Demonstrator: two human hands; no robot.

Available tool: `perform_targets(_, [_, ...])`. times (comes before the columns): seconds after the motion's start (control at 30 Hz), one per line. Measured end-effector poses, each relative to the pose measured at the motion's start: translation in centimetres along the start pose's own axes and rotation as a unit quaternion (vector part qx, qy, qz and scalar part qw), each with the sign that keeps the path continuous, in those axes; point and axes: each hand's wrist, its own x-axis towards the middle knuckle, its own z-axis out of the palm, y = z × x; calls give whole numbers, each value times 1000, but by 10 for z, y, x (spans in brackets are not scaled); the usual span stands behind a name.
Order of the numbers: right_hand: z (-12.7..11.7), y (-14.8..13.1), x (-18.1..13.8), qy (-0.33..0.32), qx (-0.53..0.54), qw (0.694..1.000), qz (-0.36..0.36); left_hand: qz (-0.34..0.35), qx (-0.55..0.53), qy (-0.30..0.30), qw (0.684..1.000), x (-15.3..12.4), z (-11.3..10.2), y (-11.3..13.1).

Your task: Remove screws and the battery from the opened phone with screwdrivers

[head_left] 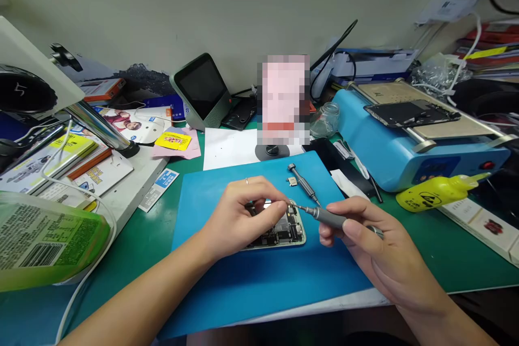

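An opened phone [284, 231] with its circuit boards exposed lies on a blue mat [251, 281]. My left hand [243, 213] rests on the phone's left part, its fingers pinched together over the top edge; what they hold is too small to make out. My right hand [373, 243] grips a grey precision screwdriver [324, 216], whose tip points left at the phone's upper right corner, next to my left fingertips. A second screwdriver [303, 184] and a small loose part [291, 180] lie on the mat just behind.
A blue heating machine [405, 151] with a phone screen on top stands at the right, a yellow bottle [433, 193] in front of it. A small screen device [200, 89], a glass jar [324, 120], papers and boxes crowd the back and left. A green packet [40, 243] sits near left.
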Motion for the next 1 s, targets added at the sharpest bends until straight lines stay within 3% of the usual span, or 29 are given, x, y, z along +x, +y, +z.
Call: perform_targets(1.0, [1,-7,-3,-17,27,999,-22,82,-65,-20,994,-1,0,-3])
